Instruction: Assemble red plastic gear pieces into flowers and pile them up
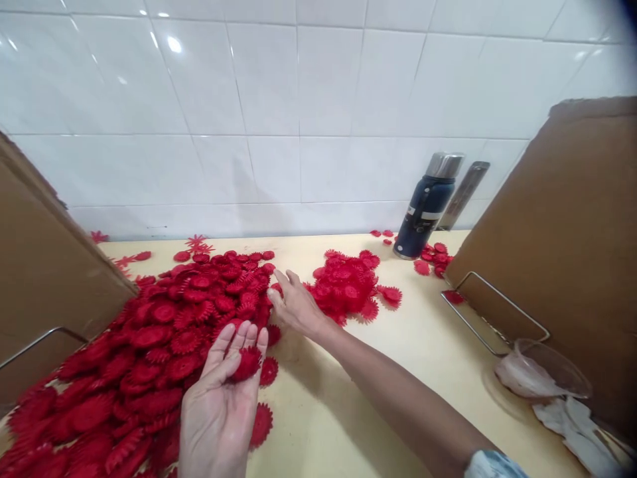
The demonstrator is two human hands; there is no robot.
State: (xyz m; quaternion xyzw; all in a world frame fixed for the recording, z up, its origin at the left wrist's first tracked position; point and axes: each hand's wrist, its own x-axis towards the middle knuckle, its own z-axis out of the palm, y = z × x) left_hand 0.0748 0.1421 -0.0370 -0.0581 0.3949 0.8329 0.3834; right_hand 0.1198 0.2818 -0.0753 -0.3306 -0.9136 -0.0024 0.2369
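My left hand (219,398) is palm up, its thumb pressing a small red fringed disc (248,364) against the fingers. A large heap of similar red fringed discs (184,342) spreads behind and to the left of it. My right hand (298,305) reaches across to the right edge of that heap. Its thumb and fingers are apart around a red piece at the heap's edge, with no firm grip visible. Right beside this hand lies a smaller pile of red fringed discs (346,282), and a few loose ones lie below.
Brown boards with wire frames stand at left (54,252) and right (557,232). A dark blue bottle (423,216) stands near the tiled wall (323,99), a metal strip (462,196) behind it. A clear plastic bowl (572,375) and white crumpled material (572,425) lie at right.
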